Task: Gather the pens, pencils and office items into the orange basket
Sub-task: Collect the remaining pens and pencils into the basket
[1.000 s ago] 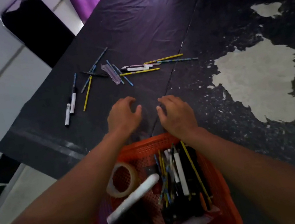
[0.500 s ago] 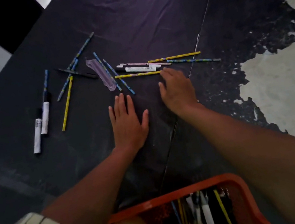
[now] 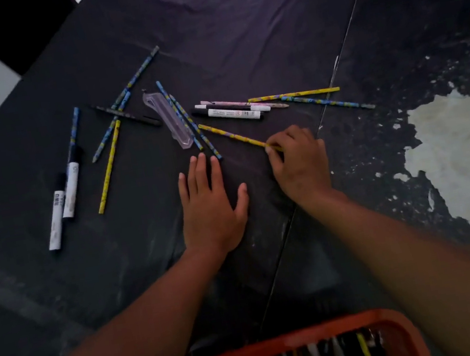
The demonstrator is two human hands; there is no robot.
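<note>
Head view: the right hand (image 3: 299, 164) pinches the near end of a yellow patterned pencil (image 3: 236, 137) lying on the black-covered desk (image 3: 235, 38); its far end points to ten o'clock. The left hand (image 3: 210, 206) rests flat, fingers straight, its grip holding nothing. Loose pens and pencils lie at eleven o'clock. The orange plastic basket (image 3: 301, 340) sits at six o'clock, holding pens.

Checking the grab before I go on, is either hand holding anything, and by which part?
The right hand pinches a yellow pencil at its near end. The left hand lies flat, holding nothing.
</note>
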